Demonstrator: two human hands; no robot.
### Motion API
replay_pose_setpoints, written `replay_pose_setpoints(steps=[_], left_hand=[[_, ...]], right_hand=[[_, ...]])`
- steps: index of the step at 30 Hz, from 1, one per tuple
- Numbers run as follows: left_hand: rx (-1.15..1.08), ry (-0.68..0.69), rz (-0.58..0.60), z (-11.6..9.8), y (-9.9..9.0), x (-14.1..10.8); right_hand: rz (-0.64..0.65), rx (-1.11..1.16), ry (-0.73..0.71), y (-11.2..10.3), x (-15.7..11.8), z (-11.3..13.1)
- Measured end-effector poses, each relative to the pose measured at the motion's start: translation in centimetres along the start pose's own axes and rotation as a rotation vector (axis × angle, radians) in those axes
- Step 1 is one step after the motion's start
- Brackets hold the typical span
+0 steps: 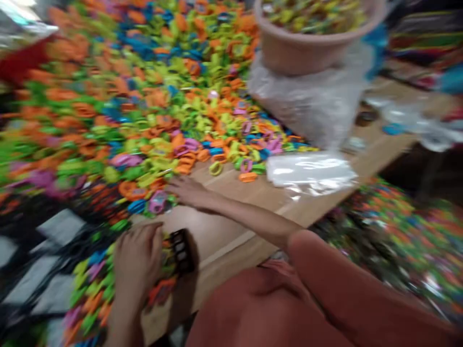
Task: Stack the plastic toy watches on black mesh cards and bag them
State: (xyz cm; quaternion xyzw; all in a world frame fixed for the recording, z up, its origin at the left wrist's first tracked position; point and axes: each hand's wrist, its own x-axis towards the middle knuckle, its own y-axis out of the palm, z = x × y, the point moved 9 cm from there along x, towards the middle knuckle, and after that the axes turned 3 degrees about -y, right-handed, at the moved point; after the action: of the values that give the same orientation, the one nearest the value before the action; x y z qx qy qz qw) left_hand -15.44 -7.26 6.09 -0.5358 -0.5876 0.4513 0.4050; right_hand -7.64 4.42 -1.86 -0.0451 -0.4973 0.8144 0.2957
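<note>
My left hand (139, 250) is at the lower left, back up, beside a dark tray-like piece with square openings (182, 250). Its fingers are blurred, and whatever lies under them is hidden. Further forward, my right hand (190, 192) reaches over the wooden table (217, 226) to the near edge of a large heap of small colourful plastic pieces (155, 140). Near its fingertips lies a pink round piece (158, 202); whether the fingers hold anything cannot be made out.
A pink tub (300, 48) of small yellowish pieces rests on a whitish plastic bag (307, 106). Clear plastic packets (311, 171) lie near the table's right edge. Dark items with grey-white tags (61, 226) are at the left. More colourful pieces lie below at the right.
</note>
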Motion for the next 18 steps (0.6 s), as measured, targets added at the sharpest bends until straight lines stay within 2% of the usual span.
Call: replay_pose_setpoints(steps=[1,2,5,9,13,18], left_hand=[[0.062,0.059,0.010,0.3,0.1,-0.5],[0.107,0.086,-0.001,0.7,0.2,-0.7],[0.137,0.062,-0.026,1.7,0.4,-0.7],[0.063,0.034,-0.008,1.9,0.4,-1.2],[-0.004,0.087,0.000,1.7,0.0,-2.9],[0.083,0.112,-0.009,2.3,0.4,-4.3]], right_hand=[[-0.029,0.016,0.071,0.1,-1.0,-0.4],[-0.037,0.044,0.079,0.3,-1.9,-0.4],[-0.043,0.136,0.028,0.0,-4.5,0.8],[-0.126,0.219,0.045,-2.7,-6.5,1.4],[-0.154,0.073,0.122,-4.7,-6.2,-0.2],[-0.173,-0.011,0.165,-5.8,-4.0,-2.2]])
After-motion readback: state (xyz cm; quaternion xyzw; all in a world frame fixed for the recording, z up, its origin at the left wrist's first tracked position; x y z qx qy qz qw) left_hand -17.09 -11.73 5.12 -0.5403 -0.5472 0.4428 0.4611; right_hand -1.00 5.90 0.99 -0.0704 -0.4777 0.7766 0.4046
